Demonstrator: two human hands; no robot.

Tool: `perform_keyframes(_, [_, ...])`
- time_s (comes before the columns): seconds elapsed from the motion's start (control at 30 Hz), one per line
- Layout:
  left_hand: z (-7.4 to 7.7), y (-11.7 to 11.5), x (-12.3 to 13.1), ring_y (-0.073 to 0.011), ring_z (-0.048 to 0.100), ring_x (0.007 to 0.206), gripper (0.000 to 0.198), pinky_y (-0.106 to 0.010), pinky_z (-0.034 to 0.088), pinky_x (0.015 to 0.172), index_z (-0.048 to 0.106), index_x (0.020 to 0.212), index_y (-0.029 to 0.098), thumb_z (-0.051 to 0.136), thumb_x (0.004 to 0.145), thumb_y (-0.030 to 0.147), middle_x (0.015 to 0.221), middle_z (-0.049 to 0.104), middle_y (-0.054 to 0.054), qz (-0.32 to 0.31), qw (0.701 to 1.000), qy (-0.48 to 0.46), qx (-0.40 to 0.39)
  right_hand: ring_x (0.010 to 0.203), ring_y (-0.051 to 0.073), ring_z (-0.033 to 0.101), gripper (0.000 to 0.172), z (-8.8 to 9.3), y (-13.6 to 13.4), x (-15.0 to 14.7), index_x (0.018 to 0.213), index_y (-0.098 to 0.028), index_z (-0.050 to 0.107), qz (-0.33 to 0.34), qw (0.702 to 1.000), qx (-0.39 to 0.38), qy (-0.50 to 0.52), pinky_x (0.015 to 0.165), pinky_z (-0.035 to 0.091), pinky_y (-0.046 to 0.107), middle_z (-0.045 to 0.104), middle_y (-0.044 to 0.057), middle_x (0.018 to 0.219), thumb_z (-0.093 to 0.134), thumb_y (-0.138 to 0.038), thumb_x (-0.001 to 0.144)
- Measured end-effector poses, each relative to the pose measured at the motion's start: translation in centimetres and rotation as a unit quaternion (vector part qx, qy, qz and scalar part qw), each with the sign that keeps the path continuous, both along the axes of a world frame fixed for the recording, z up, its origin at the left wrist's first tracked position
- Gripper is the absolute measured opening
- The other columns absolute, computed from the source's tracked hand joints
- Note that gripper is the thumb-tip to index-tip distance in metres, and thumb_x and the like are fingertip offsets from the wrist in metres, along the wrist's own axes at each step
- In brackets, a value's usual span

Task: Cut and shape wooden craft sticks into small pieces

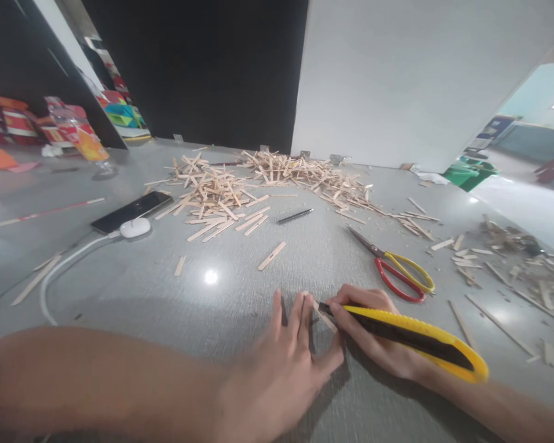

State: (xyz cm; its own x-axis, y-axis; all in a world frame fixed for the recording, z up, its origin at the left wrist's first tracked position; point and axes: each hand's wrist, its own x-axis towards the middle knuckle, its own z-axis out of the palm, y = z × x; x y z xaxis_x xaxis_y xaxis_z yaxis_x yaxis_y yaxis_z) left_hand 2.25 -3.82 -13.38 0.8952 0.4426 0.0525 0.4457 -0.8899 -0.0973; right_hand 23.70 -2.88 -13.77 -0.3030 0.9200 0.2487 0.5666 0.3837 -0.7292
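Note:
A yellow and black utility knife (410, 338) is gripped in my right hand (373, 326), its blade end touching a small wooden stick (324, 316) on the table. My left hand (290, 357) lies palm down with its fingers spread, fingertips at the upper end of that stick and thumb near its lower end. Part of the stick is hidden by my fingers. Just beyond my hands lies a single marked stick (272, 256). Scissors (401, 271) with red and yellow handles rest to the right, beyond my right hand.
Piles of wooden sticks (219, 191) spread along the back of the grey table (133, 289). A black pen (295, 216) lies in front. A phone (132, 211), white charger (135, 227) and bottle (85, 138) are left; cut scraps (545, 289) lie right.

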Motion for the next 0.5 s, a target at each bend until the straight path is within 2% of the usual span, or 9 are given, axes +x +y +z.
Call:
perform_keyframes(0.3, [0.00, 0.18, -0.02, -0.0521, 0.050, 0.138, 0.046, -0.077, 0.047, 0.100, 0.046, 0.146, 0.010, 0.047, 0.105, 0.032, 0.140, 0.058, -0.038, -0.007, 1.000, -0.011, 0.029, 0.055, 0.012, 0.052, 0.036, -0.63, -0.08, 0.12, 0.072, -0.023, 0.052, -0.007, 1.000, 0.008, -0.002, 0.062, 0.039, 0.030, 0.057, -0.005, 0.061, 0.052, -0.038, 0.104])
perform_keyframes(0.5, [-0.54, 0.35, 0.06, -0.0511, 0.055, 0.135, 0.053, -0.076, 0.043, 0.104, 0.048, 0.145, -0.001, 0.040, 0.108, 0.036, 0.139, 0.058, -0.038, -0.004, 0.997, -0.024, 0.073, 0.052, 0.011, 0.049, 0.036, -0.72, -0.09, 0.32, 0.072, -0.023, 0.053, 0.001, 1.000, 0.000, 0.006, 0.062, 0.038, 0.031, 0.053, -0.006, 0.058, 0.050, -0.038, 0.105])
